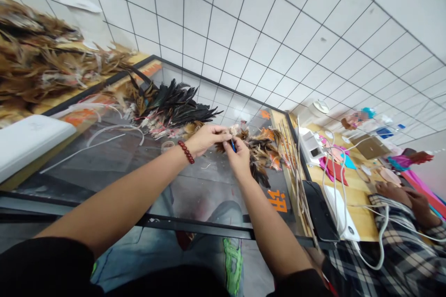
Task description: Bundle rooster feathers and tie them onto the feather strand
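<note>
My left hand (206, 140), with a dark red bead bracelet (186, 151) at its wrist, is closed in a pinch. What lies between its fingertips is too small to make out. Close beside it, fingertips nearly meeting, my right hand (239, 155) is closed around a small blue object (233, 145), its kind mostly hidden by the fingers. Brown feathers (259, 151) lie just behind and right of my hands. To the left rests a bunch of black feathers (174, 104) with pale quill ends and pinkish thread.
A glass-topped table (205, 195) has a dark frame. White strips (114, 131) and a white box (35, 141) lie left; a brown feather heap (45, 60) is behind. Thin sticks (294, 167), a phone (318, 209) and a power strip (341, 213) lie right, near another person's hands (400, 195).
</note>
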Available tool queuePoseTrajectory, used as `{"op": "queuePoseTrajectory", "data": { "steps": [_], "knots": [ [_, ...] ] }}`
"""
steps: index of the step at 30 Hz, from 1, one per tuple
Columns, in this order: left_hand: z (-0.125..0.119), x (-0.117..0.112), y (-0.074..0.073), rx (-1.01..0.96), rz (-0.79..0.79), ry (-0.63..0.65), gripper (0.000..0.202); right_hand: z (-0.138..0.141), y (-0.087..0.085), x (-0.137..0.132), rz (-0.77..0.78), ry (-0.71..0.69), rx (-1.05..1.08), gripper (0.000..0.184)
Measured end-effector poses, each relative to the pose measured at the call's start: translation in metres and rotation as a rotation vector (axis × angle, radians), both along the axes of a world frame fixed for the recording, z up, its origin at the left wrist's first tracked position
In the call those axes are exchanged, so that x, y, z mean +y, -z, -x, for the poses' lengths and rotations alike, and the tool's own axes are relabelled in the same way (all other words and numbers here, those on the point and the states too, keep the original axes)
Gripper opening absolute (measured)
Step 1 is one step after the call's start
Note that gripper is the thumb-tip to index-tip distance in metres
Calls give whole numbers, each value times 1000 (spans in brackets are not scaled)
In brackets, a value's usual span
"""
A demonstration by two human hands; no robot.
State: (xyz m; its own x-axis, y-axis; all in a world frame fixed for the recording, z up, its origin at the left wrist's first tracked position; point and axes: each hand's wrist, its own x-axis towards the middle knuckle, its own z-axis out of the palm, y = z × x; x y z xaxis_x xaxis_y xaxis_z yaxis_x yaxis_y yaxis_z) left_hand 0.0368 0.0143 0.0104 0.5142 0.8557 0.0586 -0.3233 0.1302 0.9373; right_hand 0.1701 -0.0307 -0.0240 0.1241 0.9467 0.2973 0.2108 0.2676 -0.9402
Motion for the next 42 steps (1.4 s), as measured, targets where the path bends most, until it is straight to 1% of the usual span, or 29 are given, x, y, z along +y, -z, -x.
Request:
{"op": "queuePoseTrajectory", "data": {
  "steps": [3,6,9,11,13,15,19,21,23,25,27,28,31,35,39,42],
  "knots": [
    [1,1,1,-44,96,-82,28,1,-2,-3,-13,-22,106,33],
    [5,3,0,-93,184,-166,25,0,-3,-3,3,17,180,35],
    [8,5,-3,-117,225,-164,20,-3,-1,-2,49,77,219,37],
    [9,6,-5,-125,240,-156,17,-4,1,-1,42,127,217,42],
    [9,6,-7,-133,246,-145,16,-4,2,-3,16,171,195,51],
    [8,7,-7,-119,226,-149,19,-4,2,-6,5,167,168,55],
    [9,7,-5,-67,151,-226,16,-3,0,-14,0,59,115,45],
    [9,8,-4,-68,137,-243,13,-2,0,-15,-18,56,105,43],
    [10,8,-3,-56,146,-215,13,-2,0,-13,-24,71,115,43],
    [9,6,-4,-56,180,-135,13,-3,0,-10,0,72,137,44],
    [8,5,-5,-107,231,-67,10,-3,2,-7,35,68,154,44],
    [7,4,-6,-141,257,-60,7,-4,3,-6,47,68,158,44],
    [5,2,-9,-201,300,-128,3,-4,4,-5,64,67,147,44],
    [4,1,-10,-211,272,-213,3,-4,5,-7,66,88,93,41],
    [4,1,-11,-254,244,-337,8,-3,3,-10,22,84,21,37],
    [3,0,-12,-267,238,-363,12,-2,2,-11,-34,108,8,35]
  ]
}}
